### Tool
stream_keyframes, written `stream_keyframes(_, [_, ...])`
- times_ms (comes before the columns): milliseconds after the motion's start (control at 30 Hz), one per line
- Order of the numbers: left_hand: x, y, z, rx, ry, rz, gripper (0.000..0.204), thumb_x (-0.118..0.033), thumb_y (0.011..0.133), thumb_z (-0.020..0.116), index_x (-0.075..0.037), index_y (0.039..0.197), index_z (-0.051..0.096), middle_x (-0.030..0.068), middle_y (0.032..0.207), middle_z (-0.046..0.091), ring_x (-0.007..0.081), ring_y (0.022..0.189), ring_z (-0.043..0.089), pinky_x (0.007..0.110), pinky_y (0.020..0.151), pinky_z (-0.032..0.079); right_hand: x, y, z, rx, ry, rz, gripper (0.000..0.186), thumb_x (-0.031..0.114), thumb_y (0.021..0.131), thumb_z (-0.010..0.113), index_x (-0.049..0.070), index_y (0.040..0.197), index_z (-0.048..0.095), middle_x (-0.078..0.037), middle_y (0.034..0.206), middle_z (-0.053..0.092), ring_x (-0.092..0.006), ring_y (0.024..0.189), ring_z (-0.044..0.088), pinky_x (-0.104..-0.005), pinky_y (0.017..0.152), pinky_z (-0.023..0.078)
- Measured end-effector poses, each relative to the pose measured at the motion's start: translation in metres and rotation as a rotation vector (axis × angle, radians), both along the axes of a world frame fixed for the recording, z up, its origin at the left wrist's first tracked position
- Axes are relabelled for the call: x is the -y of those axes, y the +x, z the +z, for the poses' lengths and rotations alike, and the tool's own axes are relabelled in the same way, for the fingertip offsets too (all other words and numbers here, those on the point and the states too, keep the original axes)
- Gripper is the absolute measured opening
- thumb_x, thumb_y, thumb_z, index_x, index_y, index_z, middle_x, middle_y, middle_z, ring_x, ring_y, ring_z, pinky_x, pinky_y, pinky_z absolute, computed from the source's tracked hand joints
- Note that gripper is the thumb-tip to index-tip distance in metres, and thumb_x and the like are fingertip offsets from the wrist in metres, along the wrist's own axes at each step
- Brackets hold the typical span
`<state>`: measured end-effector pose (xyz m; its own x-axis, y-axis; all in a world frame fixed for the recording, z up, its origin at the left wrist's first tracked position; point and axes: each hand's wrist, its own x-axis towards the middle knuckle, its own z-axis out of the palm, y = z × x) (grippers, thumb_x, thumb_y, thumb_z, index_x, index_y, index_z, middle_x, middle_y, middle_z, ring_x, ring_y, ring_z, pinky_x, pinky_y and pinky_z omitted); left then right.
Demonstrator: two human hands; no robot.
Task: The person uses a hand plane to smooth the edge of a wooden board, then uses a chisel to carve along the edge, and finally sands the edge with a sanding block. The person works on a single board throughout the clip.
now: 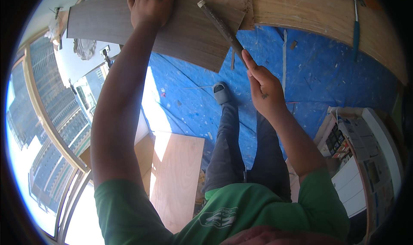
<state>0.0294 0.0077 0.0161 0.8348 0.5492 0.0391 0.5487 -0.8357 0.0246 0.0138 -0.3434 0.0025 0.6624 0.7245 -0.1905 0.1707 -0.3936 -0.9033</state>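
My left hand (pixel 150 6) lies flat with fingers spread on a grey-brown wood-grain board (pixel 193 34), pressing near its far edge. The board rests on the wooden work surface and its near edge juts out over the floor. To the right, my right hand (pixel 264 83) is closed around the near end of a dark, stick-like tool (pixel 221 27) with a pale tip. The tool points up and left over the board's right end. Whether it touches the board I cannot tell, and my hand hides its grip end.
A hammer (pixel 356 34) with a blue handle hangs over the bench (pixel 301 8) edge at right. Blue sheeting (pixel 185 98) with scraps covers the floor. A plywood panel (pixel 176 176) stands by my left leg, windows (pixel 56 94) beyond. A paper-covered cabinet (pixel 365 146) is at right.
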Motion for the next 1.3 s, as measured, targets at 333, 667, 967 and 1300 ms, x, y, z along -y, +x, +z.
stream_keyframes(333, [0.000, 0.002, -0.003, 0.005, 0.011, 0.007, 0.058, -0.047, 0.106, 0.046, -0.011, 0.151, 0.054, 0.0161, 0.165, 0.041, 0.0310, 0.154, 0.033, 0.048, 0.129, 0.016, -0.017, 0.008, 0.000, 0.061, -0.006, -0.049, 0.072, -0.004, 0.099, 0.063, 0.028, 0.160, 0.045, -0.009, 0.078, 0.058, -0.0223, 0.066, 0.060, -0.0366, 0.063, 0.051])
stream_keyframes(667, [0.000, -0.001, -0.002, 0.015, 0.017, -0.010, 0.059, -0.047, 0.107, 0.045, -0.010, 0.153, 0.052, 0.0164, 0.165, 0.041, 0.0312, 0.155, 0.032, 0.048, 0.129, 0.016, -0.001, -0.011, -0.008, 0.098, 0.075, -0.082, 0.070, -0.004, 0.100, 0.062, 0.025, 0.162, 0.043, -0.009, 0.081, 0.060, -0.0207, 0.068, 0.061, -0.0349, 0.066, 0.053])
stream_keyframes(967, [-0.001, -0.002, -0.002, -0.020, -0.005, 0.027, 0.062, -0.048, 0.107, 0.044, -0.010, 0.156, 0.048, 0.0143, 0.167, 0.038, 0.0299, 0.156, 0.030, 0.047, 0.130, 0.014, 0.028, -0.045, 0.009, 0.008, 0.041, 0.011, 0.070, -0.006, 0.100, 0.061, 0.025, 0.161, 0.045, -0.009, 0.085, 0.065, -0.0183, 0.074, 0.065, -0.0324, 0.073, 0.055])
stream_keyframes(1300, [-0.001, -0.001, -0.004, 0.002, 0.007, 0.014, 0.061, -0.048, 0.107, 0.045, -0.010, 0.155, 0.048, 0.0147, 0.166, 0.041, 0.0299, 0.155, 0.031, 0.047, 0.130, 0.016, -0.012, 0.002, -0.001, -0.017, -0.008, -0.068, 0.066, -0.002, 0.103, 0.058, 0.026, 0.160, 0.046, -0.010, 0.087, 0.065, -0.0216, 0.073, 0.065, -0.0350, 0.073, 0.056])
